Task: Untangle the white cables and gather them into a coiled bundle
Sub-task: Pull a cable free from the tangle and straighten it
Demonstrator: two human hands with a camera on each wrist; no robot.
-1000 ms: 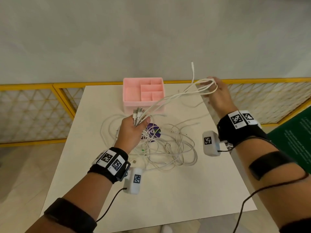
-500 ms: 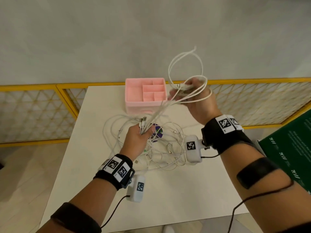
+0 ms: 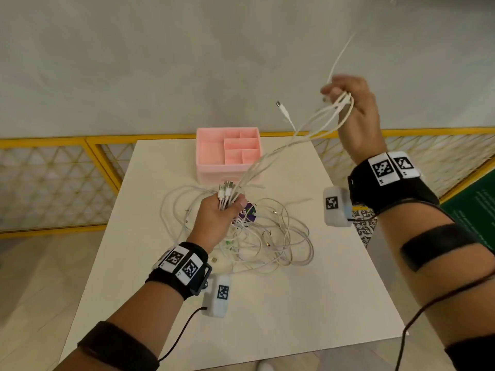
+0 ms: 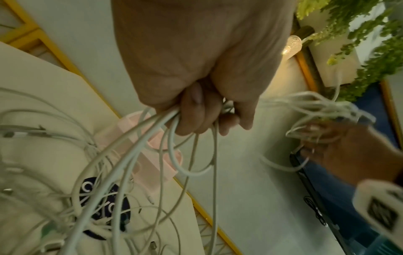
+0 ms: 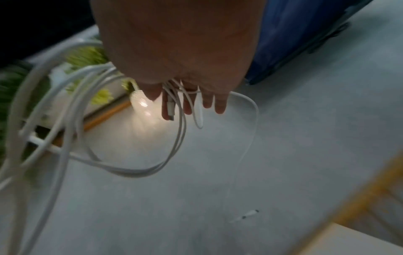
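A tangle of white cables (image 3: 267,236) lies on the middle of the white table (image 3: 267,311). My left hand (image 3: 218,214) grips a bunch of cable ends just above the tangle, their plugs (image 3: 225,190) sticking up out of the fist. In the left wrist view the left hand (image 4: 196,110) is curled round several strands (image 4: 139,143). From there the cables (image 3: 281,153) stretch up and to the right to my raised right hand (image 3: 348,103), which holds loops of them. One free plug end (image 3: 281,108) swings left of it. The right wrist view shows loops (image 5: 122,138) hanging from the fingers (image 5: 218,103).
A pink divided organiser box (image 3: 227,153) stands at the table's far edge, behind the left hand. A purple round sticker or disc (image 3: 250,211) lies under the tangle. A yellow lattice railing (image 3: 53,178) runs behind the table. A dark green board (image 3: 476,210) is at the right.
My right hand has risen and swung out to the right, drawing the cables taut from the left hand. The left hand has stayed above the tangle with its grip unchanged.
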